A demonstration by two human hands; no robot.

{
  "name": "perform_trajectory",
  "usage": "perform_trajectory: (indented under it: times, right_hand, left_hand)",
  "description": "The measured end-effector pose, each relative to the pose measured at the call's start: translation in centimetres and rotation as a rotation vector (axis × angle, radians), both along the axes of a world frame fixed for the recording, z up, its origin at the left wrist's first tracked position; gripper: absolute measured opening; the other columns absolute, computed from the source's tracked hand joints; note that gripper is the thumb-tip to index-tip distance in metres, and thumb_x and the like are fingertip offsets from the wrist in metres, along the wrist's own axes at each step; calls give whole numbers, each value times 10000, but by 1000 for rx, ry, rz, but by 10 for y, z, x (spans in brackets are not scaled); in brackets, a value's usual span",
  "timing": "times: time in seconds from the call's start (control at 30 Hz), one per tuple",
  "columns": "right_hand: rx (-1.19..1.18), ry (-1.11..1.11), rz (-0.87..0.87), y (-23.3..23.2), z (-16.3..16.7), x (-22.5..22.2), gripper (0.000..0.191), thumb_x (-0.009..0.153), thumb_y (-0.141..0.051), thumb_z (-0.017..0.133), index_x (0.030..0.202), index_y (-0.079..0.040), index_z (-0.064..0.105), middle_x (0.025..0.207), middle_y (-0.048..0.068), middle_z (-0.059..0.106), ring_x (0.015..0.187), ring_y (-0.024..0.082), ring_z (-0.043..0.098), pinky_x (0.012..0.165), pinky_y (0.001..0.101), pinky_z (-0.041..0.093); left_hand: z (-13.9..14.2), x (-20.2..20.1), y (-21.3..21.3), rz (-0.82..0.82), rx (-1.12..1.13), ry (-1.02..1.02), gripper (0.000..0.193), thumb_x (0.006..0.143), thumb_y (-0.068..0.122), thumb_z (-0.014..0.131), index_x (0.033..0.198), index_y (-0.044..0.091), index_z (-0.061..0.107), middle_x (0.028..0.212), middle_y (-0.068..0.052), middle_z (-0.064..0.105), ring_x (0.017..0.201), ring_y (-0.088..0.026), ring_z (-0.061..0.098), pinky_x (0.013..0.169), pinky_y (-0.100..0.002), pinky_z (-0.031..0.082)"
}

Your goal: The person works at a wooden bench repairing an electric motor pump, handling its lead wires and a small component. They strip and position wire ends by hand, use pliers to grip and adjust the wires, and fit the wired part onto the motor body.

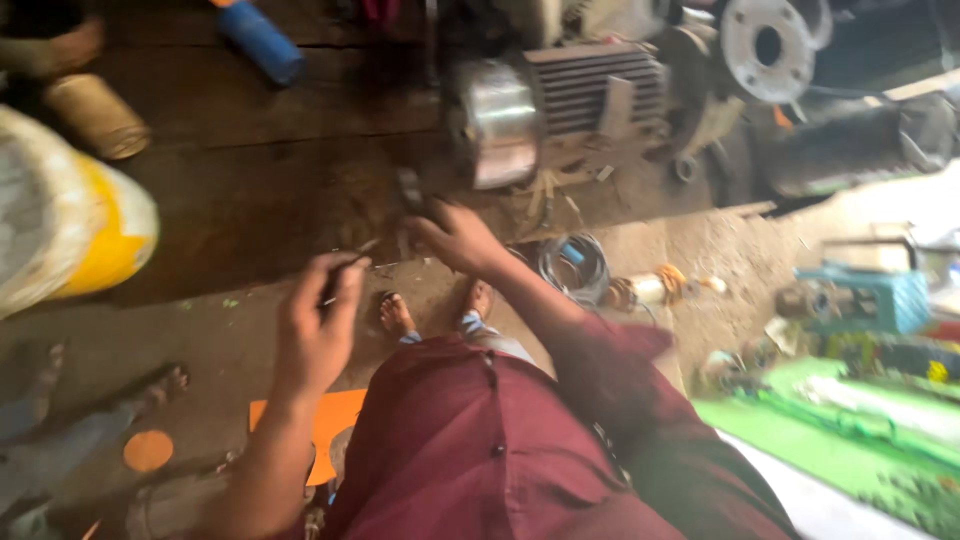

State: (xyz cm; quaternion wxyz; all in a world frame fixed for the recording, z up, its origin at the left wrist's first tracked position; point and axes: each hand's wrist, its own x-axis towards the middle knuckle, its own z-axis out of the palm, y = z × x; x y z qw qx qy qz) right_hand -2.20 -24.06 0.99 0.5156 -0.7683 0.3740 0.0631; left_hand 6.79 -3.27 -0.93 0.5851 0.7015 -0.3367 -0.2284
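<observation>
Far left — yellow-and-white drum [70,225] on its side, a brass-coloured cylinder [97,115] above it, and a blue tube [260,40] lying on the dark wooden bench [260,190].

Left hand [318,325]: fingers curled nearly closed, pinching a thin dark rod-like piece [350,262]. Its long axis ran up and to the right, tip toward the bench edge. Blur hid what kind of piece it was.

Right hand [455,238]: held at the bench edge, fingers bent around a small dark tool or part [410,188] that stood roughly upright, pointing toward the motor. How tightly it gripped could not be told.

Above it: grey finned electric motor [560,105] with a shiny end cap, a flanged pump fitting [768,45] to its right.

Step, as judged: small parts being handled just below the motor's capped end, fitting or picking. The next move would seem to call for bringing the two held pieces together, steadily.

Lower right — coil of wire [575,265] on the floor, teal machine [865,298], green sheet [830,440].
</observation>
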Motion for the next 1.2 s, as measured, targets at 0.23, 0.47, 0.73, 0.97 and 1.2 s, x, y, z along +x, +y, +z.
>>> perform_trajectory:
  times: [0.23,0.47,0.73,0.97,1.2]
  right_hand:
    - [-217,-303,233,33,48,-53,392,1008,-232,578,1315,13,563,1225,214,643,1129,392,646,930,434,518]
    - [-447,-244,241,37,58,-64,233,1012,-225,635,1018,-1,572,980,201,637,917,402,665,761,458,520]
    - [-426,-442,178,26,21,-76,444,998,-298,653,1298,26,603,1079,242,676,1000,449,655,835,491,524]
    - [-468,-373,32,36,-7,-99,485,939,-490,684,1212,-89,668,1060,153,720,975,376,717,814,453,585]
    - [-588,-283,22,32,-11,-111,361,927,-436,662,1195,-196,695,1027,59,732,874,324,729,734,439,591]
  left_hand:
    - [49,3,-27,-66,97,30,217,1006,208,637,1150,54,686,863,-56,729,603,-160,684,557,-329,542]
    - [65,-1,-40,-59,-58,-175,186,1043,186,651,1153,39,682,895,-87,726,719,-175,704,646,-315,539]
    - [36,-17,-29,-140,-10,64,208,1042,191,596,1196,72,669,808,-28,666,673,-109,678,608,-291,532]
    - [-41,-31,-17,-156,-40,119,163,1132,190,556,1185,45,605,994,-14,598,891,-83,546,782,-243,465]
    - [-65,-38,-16,-115,-36,388,293,1182,316,502,1102,36,531,824,-73,597,665,-97,466,616,-234,362]
